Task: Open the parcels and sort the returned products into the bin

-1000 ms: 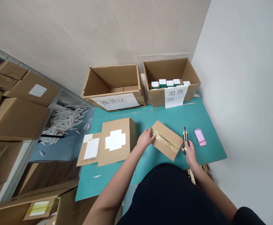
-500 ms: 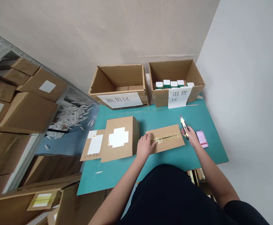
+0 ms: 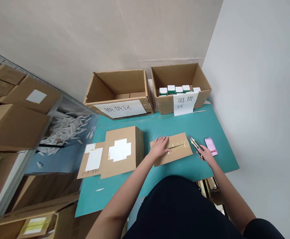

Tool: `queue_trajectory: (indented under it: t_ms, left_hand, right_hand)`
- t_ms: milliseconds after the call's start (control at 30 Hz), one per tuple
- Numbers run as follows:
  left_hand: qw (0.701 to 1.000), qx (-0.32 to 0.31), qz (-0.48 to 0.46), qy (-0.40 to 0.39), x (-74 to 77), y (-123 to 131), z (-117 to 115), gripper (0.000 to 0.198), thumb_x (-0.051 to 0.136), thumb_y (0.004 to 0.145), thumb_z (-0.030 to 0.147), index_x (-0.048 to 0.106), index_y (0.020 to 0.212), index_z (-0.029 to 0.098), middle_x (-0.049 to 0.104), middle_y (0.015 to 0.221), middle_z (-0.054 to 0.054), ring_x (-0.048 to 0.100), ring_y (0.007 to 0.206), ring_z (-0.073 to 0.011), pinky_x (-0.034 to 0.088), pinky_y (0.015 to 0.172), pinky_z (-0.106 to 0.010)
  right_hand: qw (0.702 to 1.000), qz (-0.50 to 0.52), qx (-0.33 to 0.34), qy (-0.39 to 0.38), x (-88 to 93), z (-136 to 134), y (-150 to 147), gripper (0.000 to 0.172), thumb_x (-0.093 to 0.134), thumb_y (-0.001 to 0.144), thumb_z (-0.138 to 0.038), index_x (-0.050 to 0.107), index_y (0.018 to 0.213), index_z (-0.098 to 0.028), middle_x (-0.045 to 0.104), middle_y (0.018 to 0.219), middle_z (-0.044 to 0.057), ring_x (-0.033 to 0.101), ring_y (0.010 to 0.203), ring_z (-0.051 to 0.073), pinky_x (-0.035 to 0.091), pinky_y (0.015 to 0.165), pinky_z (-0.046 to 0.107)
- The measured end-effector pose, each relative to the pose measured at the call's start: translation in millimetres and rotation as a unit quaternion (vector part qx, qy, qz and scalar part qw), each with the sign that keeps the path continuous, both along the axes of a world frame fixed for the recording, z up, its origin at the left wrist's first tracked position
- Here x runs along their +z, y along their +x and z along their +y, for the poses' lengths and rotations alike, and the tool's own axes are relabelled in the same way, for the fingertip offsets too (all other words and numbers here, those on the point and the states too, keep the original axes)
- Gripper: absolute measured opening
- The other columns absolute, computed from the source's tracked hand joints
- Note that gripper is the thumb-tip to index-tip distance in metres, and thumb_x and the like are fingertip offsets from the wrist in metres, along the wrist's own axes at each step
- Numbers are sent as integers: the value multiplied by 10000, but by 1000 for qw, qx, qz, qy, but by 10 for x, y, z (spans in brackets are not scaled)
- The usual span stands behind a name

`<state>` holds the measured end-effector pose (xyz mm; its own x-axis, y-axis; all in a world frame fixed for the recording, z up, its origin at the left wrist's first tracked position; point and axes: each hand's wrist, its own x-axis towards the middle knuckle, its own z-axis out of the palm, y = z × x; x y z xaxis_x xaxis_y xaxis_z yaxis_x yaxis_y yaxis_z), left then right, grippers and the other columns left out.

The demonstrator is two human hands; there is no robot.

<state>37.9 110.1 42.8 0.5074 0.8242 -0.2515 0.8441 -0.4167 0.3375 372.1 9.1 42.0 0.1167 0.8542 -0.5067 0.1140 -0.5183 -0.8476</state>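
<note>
A flat cardboard box (image 3: 174, 155) lies on the green table, with clear yellowish tape and a dark slit or seam along its top. My left hand (image 3: 159, 147) rests on the left part of this box, palm down and fingers stretched out. To the right of the box, my right hand (image 3: 206, 155) is closed around a yellow-and-black utility knife (image 3: 196, 145). The knife's blade end points up and left, beside the box's right edge. Just beyond that hand lies a phone (image 3: 210, 146) with a pink screen.
A taller carton (image 3: 120, 166) with a white label and a flat labelled cardboard piece (image 3: 91, 161) are on the left. Two open cartons stand at the back: the left carton (image 3: 90, 99) and the right carton (image 3: 166, 105), which holds several white-and-green boxes (image 3: 179, 89). Stacked cartons (image 3: 15, 122) fill the left side.
My left hand has slid further onto the box and flattened. My right hand with the knife has drawn slightly away from the box's right edge. The whole view has shifted a little.
</note>
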Motion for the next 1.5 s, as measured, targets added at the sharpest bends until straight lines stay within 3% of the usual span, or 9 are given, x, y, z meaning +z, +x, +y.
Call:
queue_trajectory:
  t_ms: [333,600,800,1267,1500]
  left_hand:
    - [999,-12,-2,51,-81,-31,-76,682,519,960,510,389,1539,173,390,1604,-156,337,1493,-325,215,1235,-537]
    - [994,-16,-7,107,-151,-37,-177,564,441,1003,480,466,1495,206,445,1572,-146,369,1477,-332,241,1223,-562]
    - [993,7,-29,119,-161,-53,-199,599,458,987,526,459,1508,230,449,1572,-129,365,1480,-334,217,1225,-581]
    - [997,19,-8,80,-89,-24,-170,567,406,1006,510,465,1501,240,431,1582,-132,357,1484,-337,219,1212,-592]
    - [999,11,20,29,-106,-3,-42,731,595,897,567,424,1523,232,396,1596,-171,339,1484,-389,248,1184,-631]
  right_hand:
    - [997,-25,68,4,31,35,148,643,641,804,-546,586,1325,-172,672,777,0,541,473,98,363,351,193]
    - [997,-20,71,-9,52,47,184,716,655,790,-567,560,1386,-180,674,783,5,542,476,102,359,358,199]
    - [996,8,78,-30,154,73,175,729,653,808,-532,520,1437,-188,670,785,-5,537,476,98,363,366,202]
    - [995,58,72,-44,175,-118,230,758,670,791,-572,516,1424,-184,637,738,-29,498,431,82,305,344,198]
    - [996,30,60,-57,203,-50,215,728,661,793,-535,521,1424,-201,640,763,-18,519,464,92,326,360,201]
